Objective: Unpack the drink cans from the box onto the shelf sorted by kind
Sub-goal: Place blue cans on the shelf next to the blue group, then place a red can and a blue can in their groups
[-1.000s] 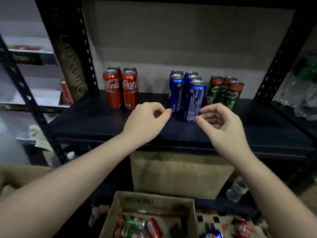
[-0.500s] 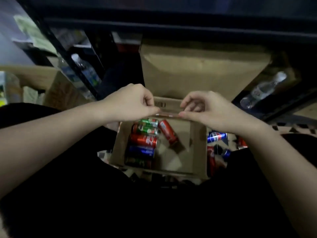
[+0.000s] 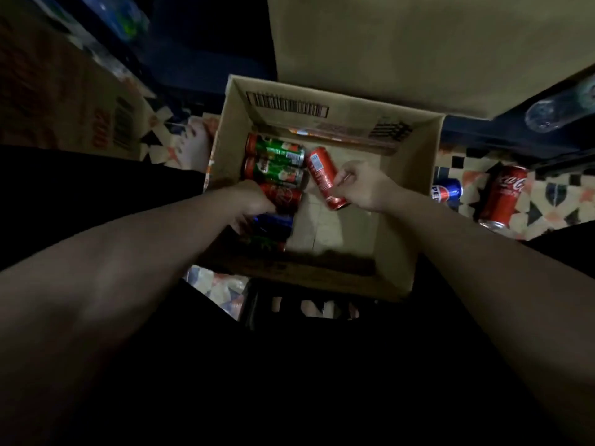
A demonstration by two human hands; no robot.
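Both hands are down inside the cardboard box (image 3: 415, 201), which I take as the landmark. I see my right hand (image 3: 362, 186) with its fingers curled round a red cola can (image 3: 325, 178) lying tilted near the box's middle. My left hand (image 3: 249, 201) is at the box's left wall, over a second red can (image 3: 285, 197); its fingers are hidden behind it and I cannot tell whether it is grasping.

Left in the box: two green cans (image 3: 278, 162) side by side against the far-left corner, the two red cans, a blue can (image 3: 273, 223) just nearer me than the left hand, and what looks like another dark green can beneath it, too dim to confirm.

Outside the box, on the patterned floor (image 3: 553, 188) to its right, lie a blue can (image 3: 446, 193) and a red can (image 3: 505, 196). The shelf is out of view.

Judgement: unpacking is partway. About six cans are left in the box, plus two strays on the floor.
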